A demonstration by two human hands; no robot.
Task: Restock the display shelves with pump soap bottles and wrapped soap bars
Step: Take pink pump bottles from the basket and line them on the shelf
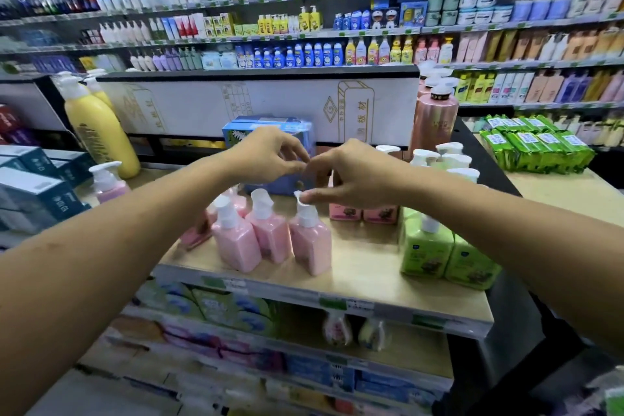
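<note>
The pink pump bottle (310, 240), on the shelf (364, 263) just in front of the blue soap pack (266, 132), is likely rigid, slick and fairly heavy, so grasp its body, not the pump that my right hand (354, 176) thumb touches, fingers (326, 165) loosely bent and empty; whether my left hand (270, 152) pinches anything I cannot tell.

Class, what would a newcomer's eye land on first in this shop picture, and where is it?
The left hand and right hand meet mid-frame, fingertips close together, above three pink bottles near the shelf front. Green bottles stand to their right; a tall yellow bottle rises at back left.
</note>
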